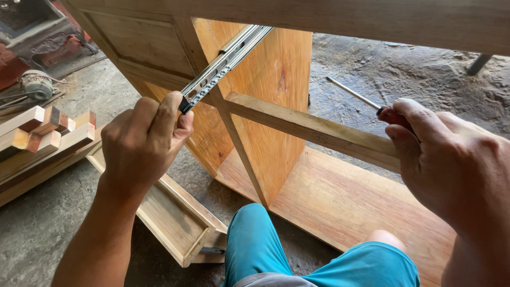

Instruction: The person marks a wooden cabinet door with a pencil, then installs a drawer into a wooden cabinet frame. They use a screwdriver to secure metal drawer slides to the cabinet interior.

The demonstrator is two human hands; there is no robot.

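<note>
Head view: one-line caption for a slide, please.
Left hand grips the end of a metal drawer slide on a wooden cabinet frame; right hand holds a red-handled screwdriver.

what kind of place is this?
Likely a small woodworking shop: an unfinished wooden cabinet frame on a rough concrete floor, offcut wood blocks stacked at left, and an old machine behind.

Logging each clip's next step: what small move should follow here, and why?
Probably bring the screwdriver across to the drawer slide. The left hand grips the slide's front end against the wooden cabinet frame, while the right hand holds the tool away from it.
</note>
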